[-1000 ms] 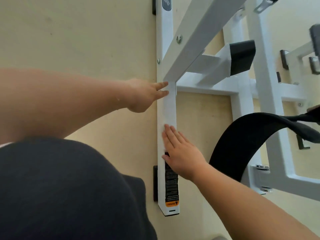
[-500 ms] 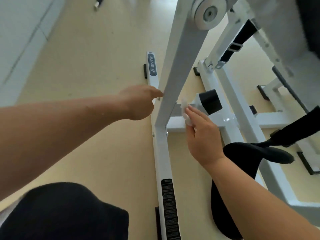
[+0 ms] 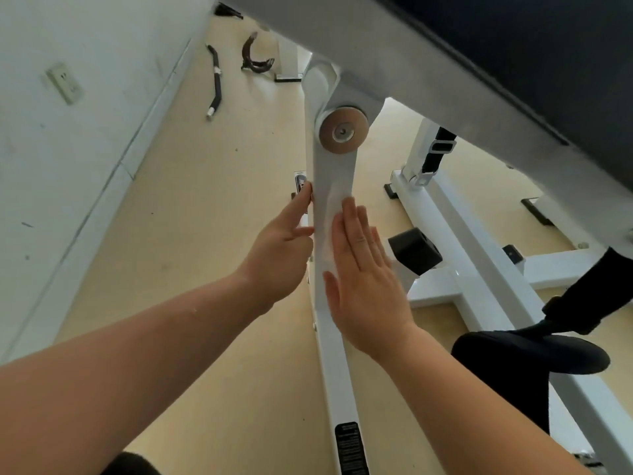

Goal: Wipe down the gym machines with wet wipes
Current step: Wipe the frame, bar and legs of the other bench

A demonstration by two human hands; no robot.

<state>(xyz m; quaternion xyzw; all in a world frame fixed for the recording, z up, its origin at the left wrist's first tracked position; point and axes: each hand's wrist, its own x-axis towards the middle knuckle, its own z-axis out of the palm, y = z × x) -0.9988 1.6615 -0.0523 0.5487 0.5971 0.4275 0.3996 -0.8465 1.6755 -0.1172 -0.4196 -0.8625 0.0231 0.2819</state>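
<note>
The right hand [image 3: 363,279] lies flat with straight fingers, pressing the wipe [image 3: 329,217] onto the white post [image 3: 332,358], while the left hand [image 3: 277,258] touches the post's left edge with loosely extended fingertips.

You have a pale wall [image 3: 68,186] with a socket [image 3: 64,83] on it. Below the socket a baseboard [image 3: 126,169] meets the beige floor [image 3: 212,207]. Past the socket, a long dark bar [image 3: 215,84] and a curved bar [image 3: 254,58] lie on it.

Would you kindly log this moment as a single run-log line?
step: wipe white frame post | right hand: flat, presses wet wipe on post | left hand: fingertips touch post edge | wipe below pivot disc
</note>
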